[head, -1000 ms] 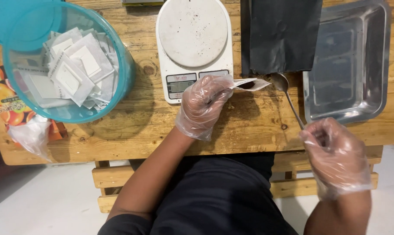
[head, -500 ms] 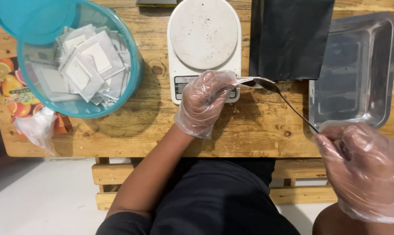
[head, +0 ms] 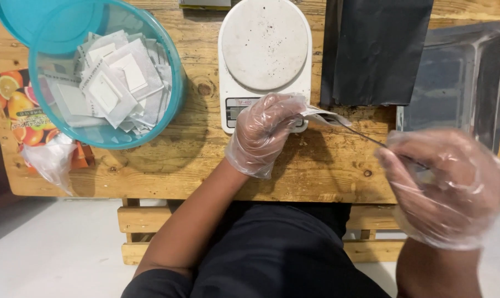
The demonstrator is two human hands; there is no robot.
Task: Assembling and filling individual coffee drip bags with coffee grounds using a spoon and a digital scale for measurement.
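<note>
On the wooden tabletop (head: 167, 165), before the white kitchen scale (head: 265, 55), a small white sachet (head: 323, 116) is pinched by the gloved left hand (head: 264, 132), into whose mouth a thin metal spoon (head: 366, 137), gripped by the right hand (head: 446, 185), has now been brought.

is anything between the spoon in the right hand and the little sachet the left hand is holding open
Nothing visible does. The spoon runs from the right hand straight to the mouth of the sachet pinched in the left hand, over bare table.
</note>
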